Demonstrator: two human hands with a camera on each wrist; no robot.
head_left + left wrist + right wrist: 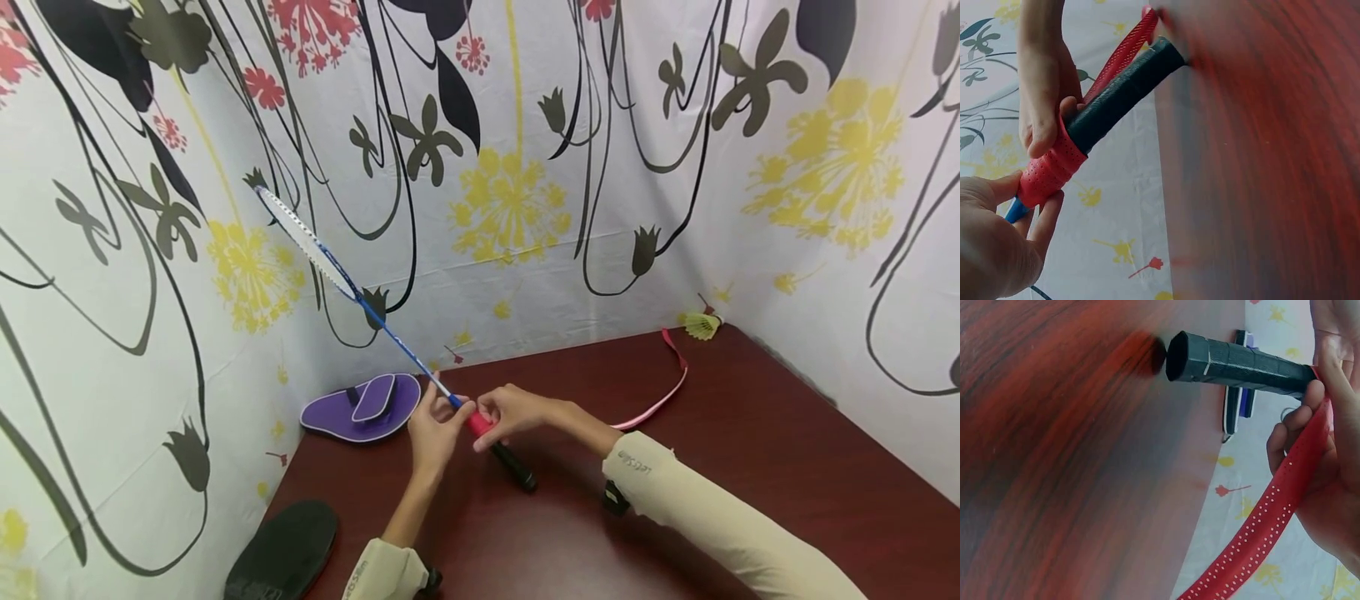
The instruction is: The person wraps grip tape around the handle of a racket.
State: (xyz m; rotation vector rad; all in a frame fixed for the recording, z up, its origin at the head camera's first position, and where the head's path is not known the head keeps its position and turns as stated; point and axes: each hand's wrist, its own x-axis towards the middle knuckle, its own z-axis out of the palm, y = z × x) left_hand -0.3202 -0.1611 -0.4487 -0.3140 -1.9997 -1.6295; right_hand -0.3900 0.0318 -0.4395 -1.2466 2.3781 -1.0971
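Observation:
A badminton racket (403, 345) slants across the head view, its head up and left, its black handle (1125, 90) toward the table. Red perforated grip tape (1055, 170) wraps the handle's upper part in overlapping turns. My left hand (435, 435) pinches the racket at the top of that wrap, beside the blue cone. With thumb and fingers, my right hand (519, 412) holds the tape against the handle at the wrap's lower edge. From there a loose length of tape (1259, 528) hangs down in the right wrist view. The handle's butt end is bare of red tape.
A purple paddle case (333, 414) lies at the table's back left. Nearer, a black table tennis paddle (285, 546) lies at the left edge. A yellow shuttlecock (701, 326) sits in the far right corner. Flower-patterned cloth (585, 200) hangs around the table (765, 425).

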